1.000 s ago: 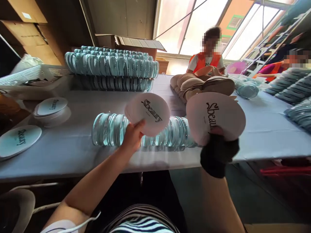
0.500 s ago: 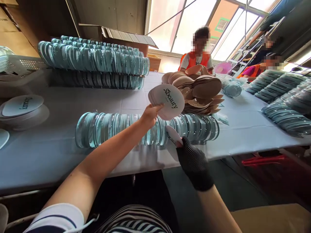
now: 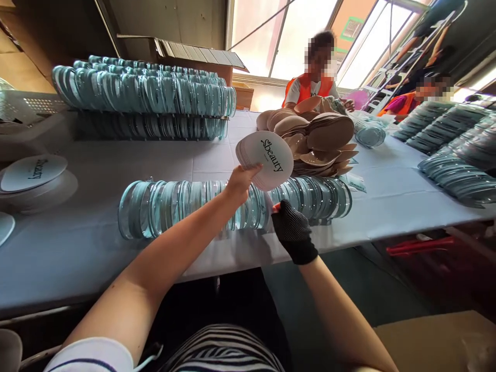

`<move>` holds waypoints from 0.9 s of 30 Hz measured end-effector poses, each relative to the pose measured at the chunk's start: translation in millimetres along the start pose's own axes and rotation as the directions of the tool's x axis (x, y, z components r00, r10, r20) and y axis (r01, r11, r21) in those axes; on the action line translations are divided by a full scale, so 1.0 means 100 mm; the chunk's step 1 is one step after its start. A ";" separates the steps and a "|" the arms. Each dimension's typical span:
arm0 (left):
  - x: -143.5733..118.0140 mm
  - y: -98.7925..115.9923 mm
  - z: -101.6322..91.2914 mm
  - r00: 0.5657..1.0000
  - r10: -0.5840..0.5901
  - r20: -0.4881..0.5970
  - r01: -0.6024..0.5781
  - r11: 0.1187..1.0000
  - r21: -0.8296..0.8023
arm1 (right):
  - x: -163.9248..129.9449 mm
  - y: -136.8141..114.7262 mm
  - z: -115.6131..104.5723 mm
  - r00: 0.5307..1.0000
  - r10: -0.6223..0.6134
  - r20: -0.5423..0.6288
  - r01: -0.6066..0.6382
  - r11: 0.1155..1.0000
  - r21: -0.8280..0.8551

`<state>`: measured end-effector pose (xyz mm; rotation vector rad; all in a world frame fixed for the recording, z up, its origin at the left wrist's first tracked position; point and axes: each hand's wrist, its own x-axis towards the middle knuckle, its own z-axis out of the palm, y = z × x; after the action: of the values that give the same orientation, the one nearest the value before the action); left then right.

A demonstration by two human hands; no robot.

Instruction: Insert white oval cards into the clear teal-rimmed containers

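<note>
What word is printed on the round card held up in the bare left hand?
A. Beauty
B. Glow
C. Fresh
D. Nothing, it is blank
A: the white round card pinched in the left hand shows "beauty" in dark script across its face.

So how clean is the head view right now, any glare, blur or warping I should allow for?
Head view: the windows behind are blown out to white, so the far end is backlit; the printed card stack in the left hand reads sharp; the gloved right hand at the row of clear cases is dark, detail lost; wide-angle warping bends the table edge.
</note>
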<state>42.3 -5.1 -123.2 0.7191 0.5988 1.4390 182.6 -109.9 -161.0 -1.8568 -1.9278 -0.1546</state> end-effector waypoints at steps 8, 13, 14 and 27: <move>0.01 -0.01 -0.03 0.999 0.003 -0.045 -0.002 1.000 0.011 | 0.10 -0.06 -0.15 0.908 0.013 0.419 -0.082 0.986 0.147; -0.04 -0.06 0.00 0.999 0.038 -0.025 -0.038 0.999 0.034 | 0.08 0.06 -0.12 0.731 -0.141 0.668 -0.538 0.484 0.690; -0.06 -0.07 0.00 0.999 0.050 -0.021 -0.049 0.998 0.044 | 0.08 0.07 -0.11 0.729 -0.188 0.659 -0.579 0.344 0.739; -0.27 0.10 0.07 0.998 -0.005 -0.056 0.010 0.995 0.100 | 0.70 0.04 -0.45 0.939 -0.070 -0.336 0.127 0.981 0.149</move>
<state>39.5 -33.0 -112.7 0.7563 0.7203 1.4337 197.9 -62.4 -94.1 -1.5156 -1.7432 -0.3037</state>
